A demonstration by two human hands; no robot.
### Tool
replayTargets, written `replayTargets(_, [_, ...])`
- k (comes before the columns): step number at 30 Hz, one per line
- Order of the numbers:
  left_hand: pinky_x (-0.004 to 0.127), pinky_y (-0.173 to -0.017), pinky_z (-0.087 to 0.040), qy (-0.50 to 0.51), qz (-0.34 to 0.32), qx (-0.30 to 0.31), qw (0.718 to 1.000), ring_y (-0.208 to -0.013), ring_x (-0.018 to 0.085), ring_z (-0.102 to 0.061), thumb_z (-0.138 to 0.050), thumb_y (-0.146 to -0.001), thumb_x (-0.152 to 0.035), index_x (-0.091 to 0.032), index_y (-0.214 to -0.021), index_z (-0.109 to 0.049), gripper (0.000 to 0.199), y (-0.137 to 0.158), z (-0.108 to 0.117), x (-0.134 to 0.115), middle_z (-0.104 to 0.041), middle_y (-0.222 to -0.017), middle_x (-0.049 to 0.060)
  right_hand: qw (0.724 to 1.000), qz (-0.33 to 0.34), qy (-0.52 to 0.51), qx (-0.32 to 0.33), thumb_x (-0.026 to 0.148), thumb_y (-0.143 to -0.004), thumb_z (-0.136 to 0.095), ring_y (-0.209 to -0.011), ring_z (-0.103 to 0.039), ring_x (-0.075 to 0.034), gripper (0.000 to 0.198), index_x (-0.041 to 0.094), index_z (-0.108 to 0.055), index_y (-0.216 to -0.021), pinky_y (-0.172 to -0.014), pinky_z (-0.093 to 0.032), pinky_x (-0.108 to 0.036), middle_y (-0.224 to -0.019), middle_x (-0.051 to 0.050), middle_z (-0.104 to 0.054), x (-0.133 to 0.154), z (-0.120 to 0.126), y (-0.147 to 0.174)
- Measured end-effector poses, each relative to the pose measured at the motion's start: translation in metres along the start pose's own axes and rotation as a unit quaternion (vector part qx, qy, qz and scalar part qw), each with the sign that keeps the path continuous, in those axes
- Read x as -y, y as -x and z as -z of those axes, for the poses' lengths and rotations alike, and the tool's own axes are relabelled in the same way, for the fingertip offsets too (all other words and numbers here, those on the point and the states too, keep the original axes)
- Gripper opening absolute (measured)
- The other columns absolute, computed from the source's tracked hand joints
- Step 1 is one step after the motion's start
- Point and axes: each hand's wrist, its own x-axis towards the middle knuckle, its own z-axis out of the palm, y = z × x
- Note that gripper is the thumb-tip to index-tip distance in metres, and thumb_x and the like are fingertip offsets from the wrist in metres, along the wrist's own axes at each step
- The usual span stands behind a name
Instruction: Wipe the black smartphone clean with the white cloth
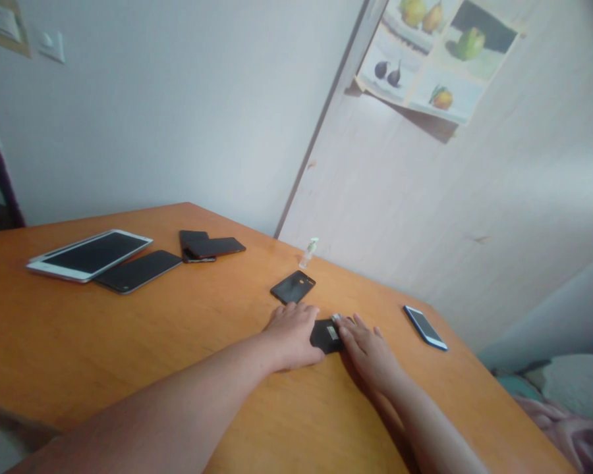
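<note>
A black phone (pixel 323 337), with a small pale label on its upward face, lies on the table between my two hands. My left hand (pixel 292 337) grips its left end, thumb at the near edge and fingers at the far edge. Over the right end lies my right hand (pixel 370 349), its fingers on the phone and covering that part. A small whitish bit (pixel 335 318) shows by the right fingertips; what it is I cannot tell. Just beyond my left hand rests a dark phone case (pixel 293 288) with a camera cutout.
Behind the case stands a small clear spray bottle (pixel 309 253). A blue-edged phone (pixel 425 327) lies to the right. At left are a white tablet (pixel 89 255), a large dark phone (pixel 141 271) and a pile of dark phones or cases (pixel 217 247). Walls border the wooden table (pixel 178 336).
</note>
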Motion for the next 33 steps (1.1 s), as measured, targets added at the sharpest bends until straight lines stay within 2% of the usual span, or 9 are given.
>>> replayTargets(3, [0.049, -0.09, -0.039, 0.001, 0.001, -0.001, 1.0, -0.109, 0.037, -0.052, -0.07, -0.059, -0.044, -0.022, -0.118, -0.053, 0.064, 0.0, 0.0, 0.0, -0.059, -0.121, 0.013, 0.999, -0.051, -0.002, -0.016, 0.046, -0.1, -0.025, -0.143, -0.022, -0.032, 0.049, 0.029, -0.048, -0.139, -0.11, -0.01, -0.067, -0.146, -0.005, -0.045, -0.014, -0.002, -0.007])
replayTargets(8, [0.049, -0.091, -0.039, 0.013, 0.007, -0.003, 1.0, -0.111, 0.037, -0.052, -0.066, -0.063, -0.043, -0.022, -0.121, -0.051, 0.063, 0.0, -0.001, 0.0, -0.059, -0.121, 0.013, 0.992, 0.091, -0.073, 0.038, 0.049, -0.099, -0.026, -0.143, -0.022, -0.027, 0.048, 0.033, -0.044, -0.142, -0.113, -0.008, -0.061, -0.149, -0.003, -0.042, 0.023, -0.006, 0.003])
replayTargets(10, [0.05, -0.092, -0.039, 0.018, 0.006, -0.008, 1.0, -0.112, 0.038, -0.052, -0.065, -0.063, -0.041, -0.021, -0.123, -0.049, 0.066, 0.0, -0.002, 0.001, -0.059, -0.123, 0.014, 0.99, 0.114, -0.073, 0.047, 0.048, -0.099, -0.027, -0.144, -0.021, -0.027, 0.048, 0.034, -0.042, -0.143, -0.113, -0.005, -0.062, -0.149, -0.002, -0.041, 0.031, -0.008, 0.002])
replayTargets(15, [0.051, -0.093, -0.038, 0.013, 0.005, -0.005, 1.0, -0.115, 0.04, -0.05, -0.069, -0.058, -0.044, -0.021, -0.127, -0.046, 0.076, -0.002, -0.005, 0.003, -0.056, -0.129, 0.016, 0.999, -0.045, 0.004, -0.003, 0.046, -0.1, -0.026, -0.144, -0.018, -0.032, 0.048, 0.031, -0.043, -0.142, -0.107, -0.007, -0.071, -0.149, -0.004, -0.041, -0.003, -0.007, -0.015])
replayTargets(17, [0.052, -0.092, -0.038, 0.009, 0.004, -0.004, 1.0, -0.115, 0.041, -0.049, -0.071, -0.057, -0.045, -0.02, -0.127, -0.046, 0.079, -0.002, -0.005, 0.003, -0.056, -0.129, 0.016, 0.997, -0.074, 0.018, -0.005, 0.046, -0.1, -0.025, -0.144, -0.017, -0.033, 0.05, 0.028, -0.041, -0.144, -0.106, -0.008, -0.072, -0.15, -0.005, -0.038, -0.012, -0.005, -0.013])
replayTargets(24, [0.05, -0.094, -0.037, 0.016, 0.005, -0.007, 1.0, -0.115, 0.039, -0.05, -0.068, -0.062, -0.049, -0.022, -0.125, -0.048, 0.071, -0.001, -0.004, 0.004, -0.057, -0.128, 0.015, 0.988, 0.118, -0.036, 0.088, 0.045, -0.099, -0.03, -0.145, -0.016, -0.025, 0.049, 0.034, -0.033, -0.147, -0.115, -0.01, -0.057, -0.153, 0.0, -0.031, 0.026, 0.002, 0.021])
replayTargets(26, [0.051, -0.095, -0.037, 0.013, 0.002, -0.004, 1.0, -0.115, 0.039, -0.05, -0.068, -0.061, -0.049, -0.021, -0.125, -0.048, 0.073, -0.001, -0.003, 0.004, -0.057, -0.128, 0.015, 0.992, 0.094, -0.008, 0.079, 0.041, -0.099, -0.032, -0.145, -0.017, -0.027, 0.048, 0.034, -0.034, -0.146, -0.114, -0.01, -0.061, -0.152, 0.0, -0.033, 0.022, 0.006, 0.02])
replayTargets(30, [0.05, -0.094, -0.04, -0.007, 0.002, 0.01, 1.0, -0.114, 0.038, -0.05, -0.07, -0.059, -0.048, -0.021, -0.124, -0.048, 0.074, -0.002, -0.001, 0.002, -0.056, -0.128, 0.014, 0.996, -0.032, 0.074, 0.03, 0.032, -0.098, -0.034, -0.141, -0.027, -0.033, 0.047, 0.022, -0.045, -0.142, -0.11, -0.018, -0.066, -0.146, -0.008, -0.042, -0.003, 0.013, 0.01])
replayTargets(33, [0.048, -0.093, -0.041, -0.02, -0.001, 0.018, 1.0, -0.112, 0.036, -0.051, -0.069, -0.059, -0.051, -0.021, -0.122, -0.05, 0.072, -0.002, 0.001, 0.002, -0.058, -0.125, 0.012, 0.997, 0.023, 0.066, 0.026, 0.032, -0.096, -0.038, -0.137, -0.036, -0.031, 0.045, 0.019, -0.053, -0.136, -0.112, -0.027, -0.055, -0.142, -0.01, -0.048, 0.0, 0.015, 0.015])
